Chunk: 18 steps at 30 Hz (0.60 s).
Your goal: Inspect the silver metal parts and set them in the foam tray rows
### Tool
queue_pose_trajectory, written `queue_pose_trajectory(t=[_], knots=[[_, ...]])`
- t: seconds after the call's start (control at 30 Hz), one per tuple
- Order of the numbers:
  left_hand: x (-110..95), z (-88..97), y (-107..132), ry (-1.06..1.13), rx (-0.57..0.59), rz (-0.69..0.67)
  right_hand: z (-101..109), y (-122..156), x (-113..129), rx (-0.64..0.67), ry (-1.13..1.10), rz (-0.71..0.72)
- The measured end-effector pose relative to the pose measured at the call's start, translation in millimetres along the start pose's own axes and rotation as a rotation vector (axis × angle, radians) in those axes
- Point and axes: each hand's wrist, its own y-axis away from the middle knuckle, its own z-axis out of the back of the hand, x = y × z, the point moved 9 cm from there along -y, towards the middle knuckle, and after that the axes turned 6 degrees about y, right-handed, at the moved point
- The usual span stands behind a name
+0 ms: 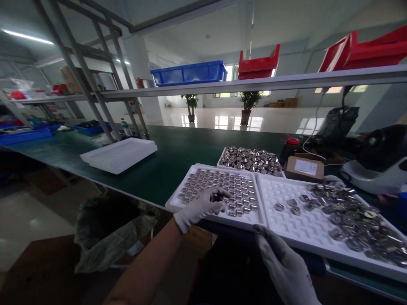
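Observation:
My left hand (pixel 208 205), in a pale work glove with dark fingertips, hovers over the front of a white plastic tray (pixel 178 202) filled with rows of small shiny metal cylinders (pixel 216 180). Its fingers are half curled, a gap shows between thumb and forefinger, and I see nothing held there. My right hand (pixel 282 258), gloved too, has its fingers stretched out, tips at the tray's front right corner; whether they touch it is unclear. To the right, a second white tray (pixel 280 224) bears a heap of loose metal parts (pixel 352 216), with a few lying apart on its moulded pockets.
Behind stands another tray of heaped metal cylinders (pixel 251 160). A small cardboard box (pixel 304 168) and a red-capped bottle (pixel 290 146) sit beside it. Stacked white trays (pixel 121 156) lie left on the green table (pixel 171 148). A lined bin (pixel 111 233) stands below; a shelf (pixel 197 89) runs overhead.

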Motion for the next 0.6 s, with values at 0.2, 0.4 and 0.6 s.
queue_pose_trajectory(t=[0.2, 0.4, 0.6], knots=[[-0.9, -54.7, 35.9, 0.857, 0.016, 0.149, -26.1, 20.0, 31.6, 0.216, -0.129, 0.093], [3.0, -73.7, 47.7, 0.983, -0.156, 0.104, -23.2, 36.1, 44.2, 0.165, -0.104, 0.001], [27.3, -89.3, 58.4, 1.072, -0.395, 0.363, -33.1, 39.1, 40.0, 0.16, -0.004, 0.068]])
